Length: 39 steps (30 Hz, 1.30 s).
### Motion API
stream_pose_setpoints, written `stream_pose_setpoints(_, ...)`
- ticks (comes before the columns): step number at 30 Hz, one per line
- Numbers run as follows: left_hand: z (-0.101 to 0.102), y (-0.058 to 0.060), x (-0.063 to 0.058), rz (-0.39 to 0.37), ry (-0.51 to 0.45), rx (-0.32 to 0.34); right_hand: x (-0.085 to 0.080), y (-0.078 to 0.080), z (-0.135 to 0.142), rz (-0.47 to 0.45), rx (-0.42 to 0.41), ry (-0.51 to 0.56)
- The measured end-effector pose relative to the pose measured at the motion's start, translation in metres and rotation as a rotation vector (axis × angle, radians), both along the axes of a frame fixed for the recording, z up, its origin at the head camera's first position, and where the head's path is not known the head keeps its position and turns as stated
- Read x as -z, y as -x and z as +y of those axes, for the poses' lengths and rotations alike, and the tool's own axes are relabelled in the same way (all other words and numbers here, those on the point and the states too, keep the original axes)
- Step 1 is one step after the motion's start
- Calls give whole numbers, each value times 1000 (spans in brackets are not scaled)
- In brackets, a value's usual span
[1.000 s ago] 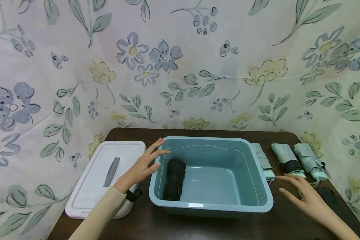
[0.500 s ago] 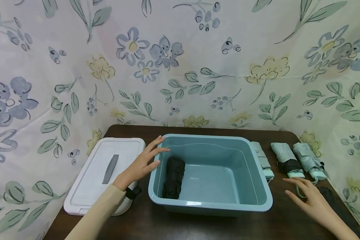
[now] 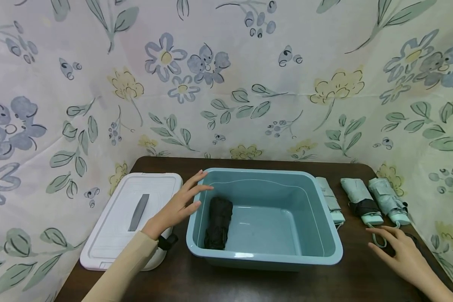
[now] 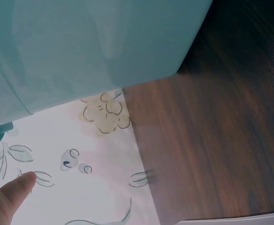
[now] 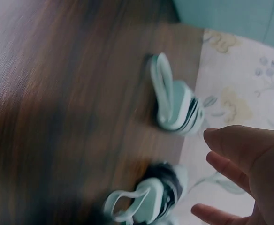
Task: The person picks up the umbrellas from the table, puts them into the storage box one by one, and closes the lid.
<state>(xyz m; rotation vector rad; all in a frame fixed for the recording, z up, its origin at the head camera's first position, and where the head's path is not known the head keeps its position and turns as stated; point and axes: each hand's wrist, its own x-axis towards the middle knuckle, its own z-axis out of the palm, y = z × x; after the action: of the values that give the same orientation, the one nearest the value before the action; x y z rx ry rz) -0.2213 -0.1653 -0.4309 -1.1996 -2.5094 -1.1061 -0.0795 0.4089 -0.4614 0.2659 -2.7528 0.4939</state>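
A light blue-green bin (image 3: 272, 260) stands mid-table, a folded black umbrella (image 3: 218, 222) lying inside along its left wall. My left hand (image 3: 175, 209) is at the bin's left rim, fingers extended; contact cannot be told. My right hand (image 3: 404, 251) hovers at the right, fingers spread and holding nothing. Just beyond it lie folded mint umbrellas: one with a black band (image 3: 362, 201), another (image 3: 390, 201) to its right. A third (image 3: 330, 201) lies against the bin's right side. A dark bundle (image 3: 417, 243) is mostly hidden beneath the right hand.
A white lidded box (image 3: 113, 226) with a grey handle (image 3: 139, 212) stands left of the bin, partly behind the left forearm. The dark wooden table (image 3: 256, 289) meets a floral cloth (image 3: 249, 105) at the back and sides. Cord loops (image 5: 163, 84) stick out from the mint umbrellas' ends.
My right hand has moved right, away from the bin and over the dark bundle. The left hand stays at the rim. The head view has shifted slightly.
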Motion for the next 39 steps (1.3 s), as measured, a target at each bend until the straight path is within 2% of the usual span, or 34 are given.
stream_pose_setpoints(4, 0, 0, 1, 1, -1, -2, 4, -4, 10, -59, 73, -41)
stream_pose_setpoints(8, 1, 0, 0, 2, -3, -2, 10, -7, 21, -76, 103, -89)
stream_pose_setpoints(15, 2, 0, -3, 9, -6, 10, 21, -10, 38, 16, 85, -138)
stream_pose_setpoints(22, 2, 0, -3, 15, -10, 16, 24, -12, 47, -39, 153, -168)
stream_pose_setpoints(29, 1, 1, -2, 12, -5, 5, 26, -11, 56, -42, 147, -189)
stream_pose_setpoints(39, 0, -1, -1, 4, -13, 10, 29, -11, 65, -121, 136, -173)
